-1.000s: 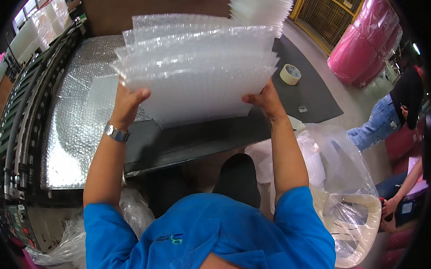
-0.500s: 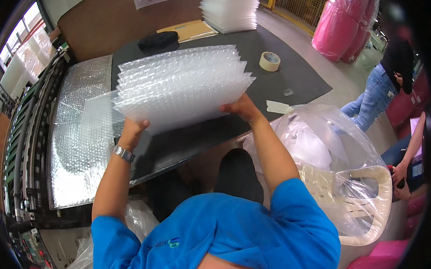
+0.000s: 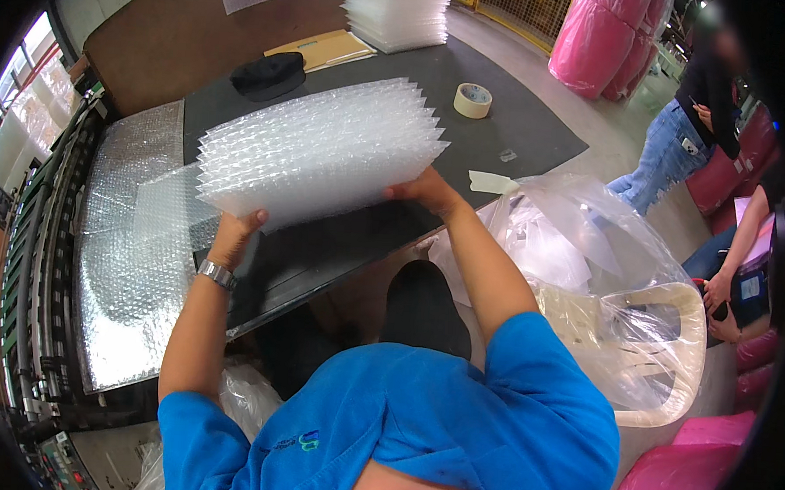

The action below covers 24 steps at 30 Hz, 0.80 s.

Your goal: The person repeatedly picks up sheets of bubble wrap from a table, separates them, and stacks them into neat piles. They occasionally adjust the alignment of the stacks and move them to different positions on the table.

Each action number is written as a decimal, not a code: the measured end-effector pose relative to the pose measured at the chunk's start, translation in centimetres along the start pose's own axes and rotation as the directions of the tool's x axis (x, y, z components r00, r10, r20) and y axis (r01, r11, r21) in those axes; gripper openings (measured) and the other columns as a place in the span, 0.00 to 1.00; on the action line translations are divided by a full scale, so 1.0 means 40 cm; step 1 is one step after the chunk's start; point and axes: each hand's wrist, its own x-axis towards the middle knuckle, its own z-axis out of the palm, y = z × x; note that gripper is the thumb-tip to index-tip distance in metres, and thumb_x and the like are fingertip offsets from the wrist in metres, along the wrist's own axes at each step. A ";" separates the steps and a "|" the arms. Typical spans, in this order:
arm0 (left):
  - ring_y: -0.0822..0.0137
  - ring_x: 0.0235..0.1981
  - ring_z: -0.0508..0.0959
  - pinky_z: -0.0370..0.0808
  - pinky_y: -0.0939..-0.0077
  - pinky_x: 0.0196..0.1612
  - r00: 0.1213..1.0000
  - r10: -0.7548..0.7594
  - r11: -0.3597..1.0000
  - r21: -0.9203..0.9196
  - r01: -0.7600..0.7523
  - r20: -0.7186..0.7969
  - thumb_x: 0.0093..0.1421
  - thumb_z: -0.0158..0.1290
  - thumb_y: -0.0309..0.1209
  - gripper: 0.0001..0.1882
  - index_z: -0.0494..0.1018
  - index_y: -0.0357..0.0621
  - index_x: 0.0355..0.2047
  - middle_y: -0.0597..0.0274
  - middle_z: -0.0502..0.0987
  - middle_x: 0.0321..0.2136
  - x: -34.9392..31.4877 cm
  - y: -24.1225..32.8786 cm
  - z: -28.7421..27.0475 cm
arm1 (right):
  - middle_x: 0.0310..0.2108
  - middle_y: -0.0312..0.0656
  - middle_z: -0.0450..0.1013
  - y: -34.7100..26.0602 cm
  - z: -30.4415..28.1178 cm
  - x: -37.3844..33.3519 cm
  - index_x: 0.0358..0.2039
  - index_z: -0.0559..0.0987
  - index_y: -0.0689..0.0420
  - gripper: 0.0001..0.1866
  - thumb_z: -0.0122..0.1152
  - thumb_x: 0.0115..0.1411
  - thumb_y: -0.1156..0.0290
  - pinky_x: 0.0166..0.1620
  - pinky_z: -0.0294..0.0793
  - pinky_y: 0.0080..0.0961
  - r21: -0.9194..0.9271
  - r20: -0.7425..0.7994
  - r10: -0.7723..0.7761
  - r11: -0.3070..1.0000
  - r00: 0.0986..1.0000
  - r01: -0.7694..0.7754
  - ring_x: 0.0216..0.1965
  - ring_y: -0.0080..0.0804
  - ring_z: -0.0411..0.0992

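A thick stack of clear bubble wrap sheets [image 3: 318, 145] is between my two hands above the dark tabletop. My left hand [image 3: 238, 234] grips its near left corner, the thumb lying over the near side. At the near right end, my right hand [image 3: 425, 192] is closed on the stack with its thumb along the near side. The fingers of both hands are partly hidden under and behind the sheets. The stack's jagged right and left ends show many layered edges. A single bubble wrap sheet [image 3: 162, 209] lies beside my left hand.
A dark table [image 3: 529, 137] carries a tape roll [image 3: 472, 100], a black cap [image 3: 268, 75], brown envelopes [image 3: 320, 51] and a taller bubble wrap stack [image 3: 397, 16]. At left is a machine with rollers [image 3: 37, 256]. A plastic-covered chair [image 3: 686, 345] and two people are at right.
The stack's layers look more even at the ends, and its sheets sit closer together. Both hands keep their hold on it. The whole view has shifted slightly.
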 end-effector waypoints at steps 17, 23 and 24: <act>0.59 0.58 0.48 0.46 0.65 0.58 0.789 0.615 0.751 0.313 -0.581 -0.012 0.29 0.62 0.55 0.63 0.38 0.38 0.58 0.51 0.45 0.57 0.064 0.089 -0.001 | 0.43 0.48 0.64 -0.452 0.081 0.065 0.51 0.60 0.52 0.40 0.65 0.34 0.65 0.48 0.61 0.34 -0.959 0.037 -0.086 0.278 0.996 0.060 0.47 0.42 0.62; 0.57 0.58 0.48 0.47 0.68 0.58 0.946 0.249 0.963 0.050 -0.265 0.208 0.27 0.64 0.46 0.63 0.37 0.41 0.58 0.50 0.46 0.57 0.128 0.037 0.111 | 0.42 0.44 0.65 -0.363 0.115 0.104 0.46 0.65 0.52 0.35 0.64 0.34 0.63 0.47 0.61 0.37 -0.997 0.057 0.137 0.056 0.989 0.050 0.46 0.42 0.62; 0.57 0.58 0.48 0.47 0.69 0.58 0.952 0.224 0.974 -0.011 -0.226 0.208 0.27 0.64 0.44 0.63 0.37 0.42 0.59 0.50 0.47 0.57 0.125 0.043 0.118 | 0.41 0.44 0.66 -0.358 0.103 0.105 0.44 0.66 0.52 0.32 0.64 0.34 0.64 0.46 0.61 0.36 -0.997 0.054 0.115 0.065 0.992 0.047 0.45 0.42 0.63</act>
